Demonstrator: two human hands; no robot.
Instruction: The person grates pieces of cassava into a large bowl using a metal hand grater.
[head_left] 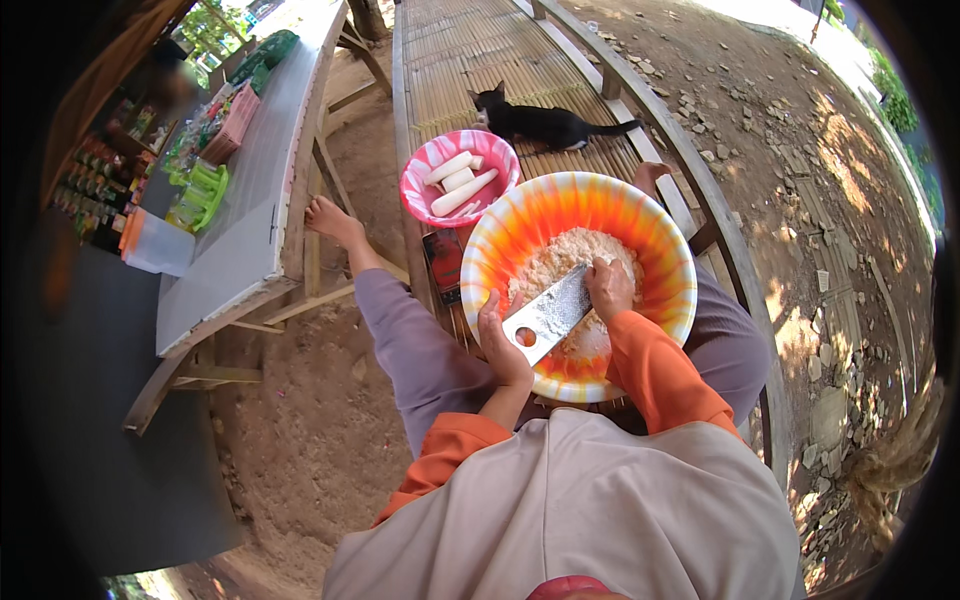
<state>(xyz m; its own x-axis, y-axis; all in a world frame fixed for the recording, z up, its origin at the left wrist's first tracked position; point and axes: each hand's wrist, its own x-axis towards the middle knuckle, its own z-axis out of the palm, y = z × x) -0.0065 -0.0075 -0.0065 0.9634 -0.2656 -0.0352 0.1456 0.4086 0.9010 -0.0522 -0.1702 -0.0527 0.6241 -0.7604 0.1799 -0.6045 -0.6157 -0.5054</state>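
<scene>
A big orange and white bowl (520, 225) rests on my lap and the bamboo bench, holding a heap of pale grated pulp (560, 262). A flat metal grater (547, 314) slants across the bowl. My left hand (500, 345) grips the grater's lower end at the bowl's near rim. My right hand (609, 288) presses down at the grater's upper end, fingers closed on something too small to make out. Behind the bowl stands a pink and white bowl (425, 160) with peeled white root pieces (460, 180).
A black cat (540, 122) lies on the slatted bamboo bench (470, 50) beyond the bowls. A grey table (250, 190) to the left carries green plastic items, a pink basket and a white container. Stony dirt ground lies to the right, bare earth under my legs.
</scene>
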